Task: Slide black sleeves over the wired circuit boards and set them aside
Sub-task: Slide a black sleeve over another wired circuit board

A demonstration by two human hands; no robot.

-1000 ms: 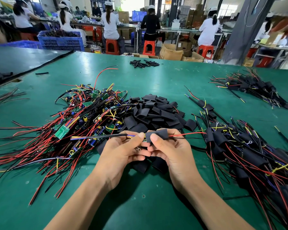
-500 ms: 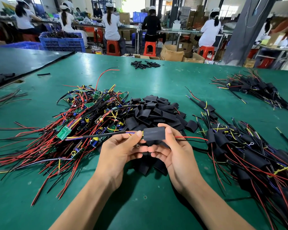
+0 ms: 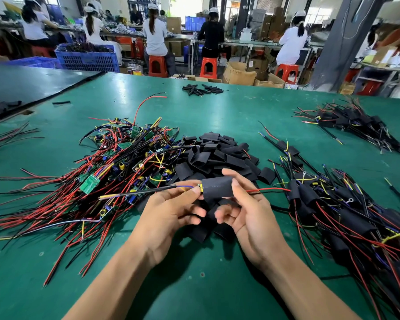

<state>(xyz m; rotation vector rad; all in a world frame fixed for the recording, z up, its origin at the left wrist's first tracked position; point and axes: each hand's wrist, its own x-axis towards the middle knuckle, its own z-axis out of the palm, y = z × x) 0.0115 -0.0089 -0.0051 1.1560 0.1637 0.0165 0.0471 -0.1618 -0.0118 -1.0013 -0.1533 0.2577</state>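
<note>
Green table (image 3: 217,107) in a busy workshop, with other workers seated on orange stools at benches far behind.

Held just above the table's near middle: one black sleeve (image 3: 217,187), lying level, pinched between thumb and forefinger of the right hand (image 3: 247,215), with the remaining fingers loosely curled beneath and gripping nothing. Inside it, almost wholly covered, a wired circuit board (image 3: 201,187), with only a sliver of yellow on show at the sleeve's left mouth. Left hand (image 3: 169,211) closed in a fingertip pinch right at that mouth, on the board's end or its leads; cannot tell which. Black and blue leads (image 3: 148,191) trailing out leftward, red wire (image 3: 268,190) out to the right.

Directly behind the hands, a heap of empty sleeves (image 3: 217,153). Touching it on the left, a tangle of bare boards (image 3: 116,167) with red, black and yellow wires. On the right, a stack of finished pieces (image 3: 344,209), sleeved, with wires fanned toward the near edge. Farther back on the right, well apart, a second sleeved bundle (image 3: 351,121); near the far edge, a small cluster of black pieces (image 3: 202,90).

Judged step: sliding nearly done on this piece. Probably left to do: a last small push to hide the yellow edge and centre the sleeve, then a carry rightward to the finished stack. Calls for gripping the sleeve rather than the wires, to avoid dragging the board back out.
</note>
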